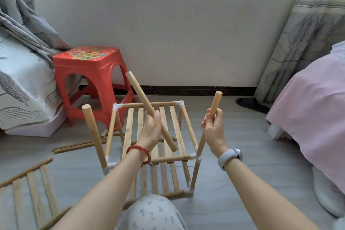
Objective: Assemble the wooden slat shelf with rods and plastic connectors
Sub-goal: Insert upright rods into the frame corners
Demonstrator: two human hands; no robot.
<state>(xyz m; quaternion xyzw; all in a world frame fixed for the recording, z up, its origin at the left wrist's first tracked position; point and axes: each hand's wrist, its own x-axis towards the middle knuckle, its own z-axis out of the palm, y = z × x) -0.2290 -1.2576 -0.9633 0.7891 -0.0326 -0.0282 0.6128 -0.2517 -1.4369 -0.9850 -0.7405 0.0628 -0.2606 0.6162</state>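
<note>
The half-built shelf [155, 147] stands on the floor [233, 155] in front of the person's knee [151, 213], midway between the bed [317, 110] at the floor's right edge and the covered furniture at its left. It has two tiers of wooden slats joined at the corners by white connectors [198, 158]. The left hand [150, 129], with a red bracelet [139, 152] on its wrist, grips a loose rod [149, 110] around its middle and holds it slanted above the upper tier, the top end leaning toward the stool [93, 82]. The right hand [212, 127], a watch [230, 157] on its wrist, is wrapped around a second rod [214, 104] whose lower end meets the connector at the shelf's near right corner; whether it is fully seated there cannot be told. A third rod [94, 136] stands tilted in the near left connector. A spare slat panel [31, 188] lies on the floor near its front left corner, and more rods [78, 146] lie beside the stool. A dark slipper [252, 104] sits by the back wall.
</note>
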